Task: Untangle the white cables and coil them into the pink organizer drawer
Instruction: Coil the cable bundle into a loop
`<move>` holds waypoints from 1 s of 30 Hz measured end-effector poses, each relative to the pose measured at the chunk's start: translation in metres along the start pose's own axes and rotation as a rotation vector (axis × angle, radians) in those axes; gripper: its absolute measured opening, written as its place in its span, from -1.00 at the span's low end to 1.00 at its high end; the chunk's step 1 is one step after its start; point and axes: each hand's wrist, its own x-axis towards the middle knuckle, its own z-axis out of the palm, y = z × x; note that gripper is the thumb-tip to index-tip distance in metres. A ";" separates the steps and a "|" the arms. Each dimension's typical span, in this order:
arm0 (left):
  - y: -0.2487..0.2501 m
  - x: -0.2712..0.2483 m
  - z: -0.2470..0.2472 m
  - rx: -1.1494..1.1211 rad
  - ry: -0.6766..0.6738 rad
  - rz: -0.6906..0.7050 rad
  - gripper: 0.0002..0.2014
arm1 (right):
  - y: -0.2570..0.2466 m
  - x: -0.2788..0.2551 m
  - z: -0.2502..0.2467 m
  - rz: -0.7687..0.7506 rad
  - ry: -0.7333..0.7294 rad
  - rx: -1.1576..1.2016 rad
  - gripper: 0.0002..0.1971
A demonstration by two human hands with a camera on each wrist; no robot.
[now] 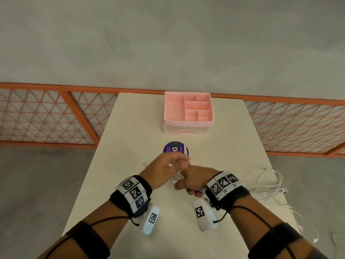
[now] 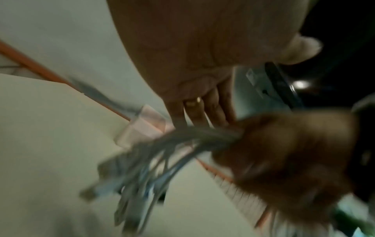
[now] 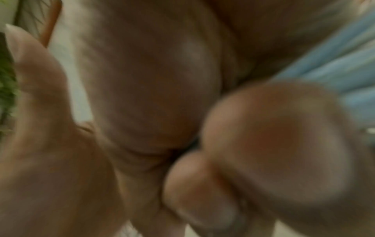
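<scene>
Several white cables (image 2: 162, 154) bunch out of the right hand (image 1: 194, 179) fist; left hand (image 1: 168, 168) fingers (image 2: 194, 110) extended above.

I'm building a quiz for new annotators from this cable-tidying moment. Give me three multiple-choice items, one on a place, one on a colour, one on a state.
1. Where does the loose tangle of white cables lie on the table?
A. inside the organizer
B. at the table's right edge
C. on the round disc

2. What colour is the round disc in front of the pink organizer?
A. purple
B. orange
C. yellow

3. What state is the organizer's drawer in?
A. pulled out
B. lying on the table
C. closed

Key: 1 B, the head view shows the strands trailing over the right edge. 2 A, its face is purple with white print. 3 C, the handle front sits flush under the top tray.

The right hand grips a bunch of cable, as the left wrist view shows; the left hand is too blurred to judge.
</scene>
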 end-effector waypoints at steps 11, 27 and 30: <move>0.028 0.008 0.009 -0.017 -0.250 -0.242 -0.72 | -0.035 -0.049 -0.067 -0.255 0.046 -0.140 -0.83; 0.034 0.008 0.037 -0.486 -0.135 -0.305 -0.49 | -0.039 -0.045 -0.087 -0.530 0.446 -0.238 -0.76; 0.050 0.008 0.036 -0.547 -0.197 -0.254 -0.45 | -0.023 -0.033 -0.087 -0.556 0.591 -0.140 -0.80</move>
